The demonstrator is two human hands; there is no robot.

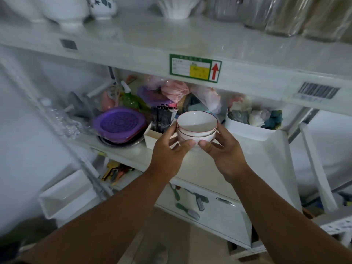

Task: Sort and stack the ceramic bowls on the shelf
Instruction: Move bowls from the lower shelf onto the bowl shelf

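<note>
My left hand [169,149] and right hand [224,151] cup a small stack of bowls [197,128] from opposite sides, fingers curled round it, thumbs nearly meeting in front, I judge to keep the nested bowls from sliding. The stack hangs over the front edge of the middle shelf [122,151]. They are smooth, glossy white ceramic, round, red-rimmed.

Both bare forearms reach forward and up, converging. The left hand [167,151] and the right hand [224,151] cup a stack of bowls [197,128] between them, fingers curled round its sides, thumbs nearly meeting under its near side.
</note>
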